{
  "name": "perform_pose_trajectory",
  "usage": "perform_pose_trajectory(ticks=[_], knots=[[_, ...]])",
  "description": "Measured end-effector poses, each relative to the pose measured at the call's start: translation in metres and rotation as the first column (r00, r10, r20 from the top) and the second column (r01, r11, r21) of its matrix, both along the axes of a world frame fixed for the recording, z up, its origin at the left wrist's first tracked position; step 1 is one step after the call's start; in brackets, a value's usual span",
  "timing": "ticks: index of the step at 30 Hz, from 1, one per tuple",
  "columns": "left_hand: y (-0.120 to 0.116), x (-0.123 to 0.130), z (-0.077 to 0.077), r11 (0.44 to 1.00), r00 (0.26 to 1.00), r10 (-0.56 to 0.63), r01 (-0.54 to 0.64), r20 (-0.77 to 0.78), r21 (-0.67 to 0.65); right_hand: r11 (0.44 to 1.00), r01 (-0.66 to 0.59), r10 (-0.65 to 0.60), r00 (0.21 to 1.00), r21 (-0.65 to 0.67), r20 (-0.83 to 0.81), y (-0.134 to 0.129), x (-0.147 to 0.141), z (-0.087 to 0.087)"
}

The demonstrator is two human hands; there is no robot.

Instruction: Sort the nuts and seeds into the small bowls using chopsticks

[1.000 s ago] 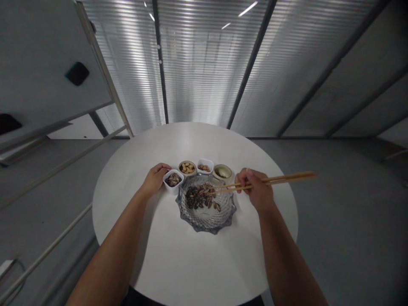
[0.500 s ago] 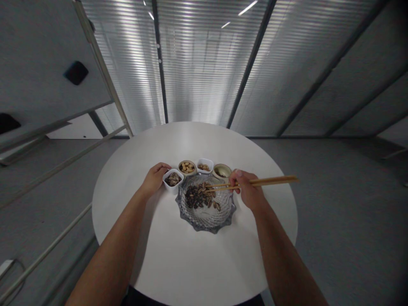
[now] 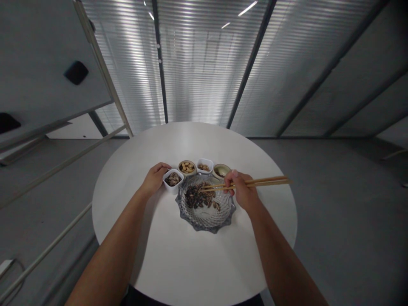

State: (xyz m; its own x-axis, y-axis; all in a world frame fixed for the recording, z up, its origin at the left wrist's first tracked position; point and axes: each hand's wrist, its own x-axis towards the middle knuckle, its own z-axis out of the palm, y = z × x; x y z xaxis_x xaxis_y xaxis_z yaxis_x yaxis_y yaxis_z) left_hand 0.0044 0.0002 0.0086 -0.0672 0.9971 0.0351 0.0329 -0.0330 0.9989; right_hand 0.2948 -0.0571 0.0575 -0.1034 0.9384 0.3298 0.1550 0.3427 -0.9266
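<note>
Right hand [image 3: 234,185]: grip wrapped round chopsticks [image 3: 267,181], tips among seeds | Left hand [image 3: 156,176]: against white cup [image 3: 171,188], grasp unclear | Seeds [image 3: 199,197]: mixed pile remaining in glass bowl [image 3: 227,212] | Progress: seemingly partway; white cup, three further cups [image 3: 205,162] holding portions

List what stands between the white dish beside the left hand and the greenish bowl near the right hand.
Along the row, the head view shows a round bowl of tan nut-like pieces, then a second white dish holding brown pieces.
</note>
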Motion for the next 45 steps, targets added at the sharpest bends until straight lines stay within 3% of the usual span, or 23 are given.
perform_pose_trajectory(ticks=[24,45], knots=[[-0.0006,-0.0007,0.0027,1.0,1.0,0.007,-0.007,0.007,-0.006,0.997,-0.057,0.049,0.986,0.042,0.159,-0.0036,-0.0025,0.0019],[-0.0006,-0.0027,0.0019,1.0,1.0,0.005,-0.005,0.008,-0.015,0.998,-0.02,0.01,0.987,0.063,0.16,-0.0032,0.0022,0.0003]])
